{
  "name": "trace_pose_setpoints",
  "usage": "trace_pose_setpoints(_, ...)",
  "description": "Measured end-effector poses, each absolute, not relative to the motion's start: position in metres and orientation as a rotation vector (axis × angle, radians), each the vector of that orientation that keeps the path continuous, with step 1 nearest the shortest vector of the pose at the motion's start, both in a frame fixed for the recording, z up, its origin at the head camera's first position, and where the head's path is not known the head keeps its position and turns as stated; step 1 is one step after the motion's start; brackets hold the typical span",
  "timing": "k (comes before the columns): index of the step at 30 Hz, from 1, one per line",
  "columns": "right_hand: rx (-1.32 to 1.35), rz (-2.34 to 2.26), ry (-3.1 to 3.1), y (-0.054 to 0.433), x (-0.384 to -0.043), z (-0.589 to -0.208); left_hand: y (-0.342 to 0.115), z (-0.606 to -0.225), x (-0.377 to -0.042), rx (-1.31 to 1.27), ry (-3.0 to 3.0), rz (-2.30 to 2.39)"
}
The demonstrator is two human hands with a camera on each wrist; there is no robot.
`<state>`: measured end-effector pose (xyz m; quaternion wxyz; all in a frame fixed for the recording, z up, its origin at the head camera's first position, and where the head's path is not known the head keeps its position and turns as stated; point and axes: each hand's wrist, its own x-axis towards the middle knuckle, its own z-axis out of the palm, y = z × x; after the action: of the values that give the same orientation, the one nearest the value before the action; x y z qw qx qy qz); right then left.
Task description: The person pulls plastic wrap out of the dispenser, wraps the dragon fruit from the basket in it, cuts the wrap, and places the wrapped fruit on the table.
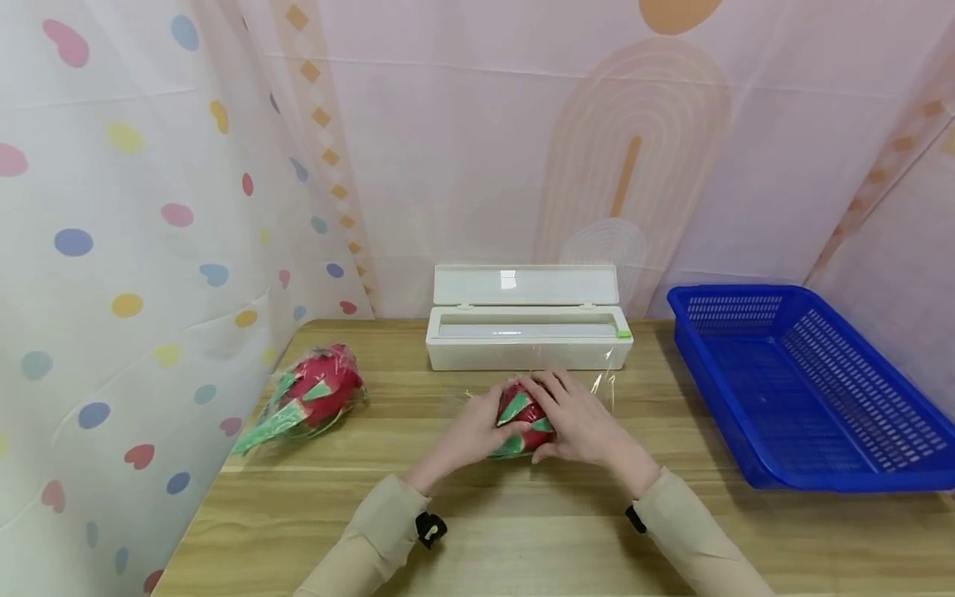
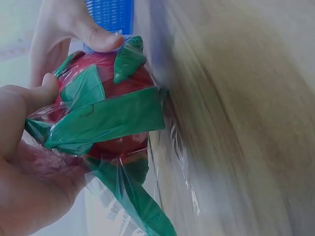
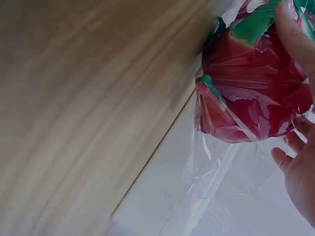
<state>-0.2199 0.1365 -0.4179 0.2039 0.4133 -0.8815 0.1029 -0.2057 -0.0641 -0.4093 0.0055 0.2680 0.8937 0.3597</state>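
A red dragon fruit (image 1: pixel 525 412) with green scales sits on the table in front of a white box, held between both hands. Clear cling film (image 3: pixel 224 172) covers it, and loose film trails off toward the box in the right wrist view. My left hand (image 1: pixel 476 424) grips its left side, the thumb over the film near the front. From the right, my right hand (image 1: pixel 587 421) curls over the top and side, with its thumb low at the front. In the left wrist view, film lies bunched around the long green scales (image 2: pixel 106 120).
Behind the hands stands the white cling film dispenser (image 1: pixel 522 356), its lid (image 1: pixel 552 284) raised and a green cutter piece (image 1: pixel 623 334) at its right end. Another film-wrapped dragon fruit (image 1: pixel 328 390) lies at the left. A blue plastic basket (image 1: pixel 734 435) occupies the right side.
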Motion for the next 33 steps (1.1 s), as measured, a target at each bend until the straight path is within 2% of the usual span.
trace_pose_setpoints(6,1.086,0.282,-2.525,0.134,-0.224,-0.416,-0.068,-0.408,-0.218,0.721,2.737,1.166)
trace_pose_setpoints(14,1.137,0.394,-2.519,0.138,-0.240,-0.410,-0.070,-0.404,-0.232,0.540,2.712,1.171)
trace_pose_setpoints(27,1.126,0.486,-2.703,0.137,-0.253,-0.401,-0.078,-0.406,-0.240,0.426,2.719,1.347)
trace_pose_setpoints(30,1.127,0.468,-2.690,0.138,-0.253,-0.401,-0.073,-0.405,-0.235,0.466,2.948,1.244)
trace_pose_setpoints(33,1.131,0.445,-2.672,0.138,-0.254,-0.402,-0.067,-0.405,-0.227,0.713,3.243,0.963)
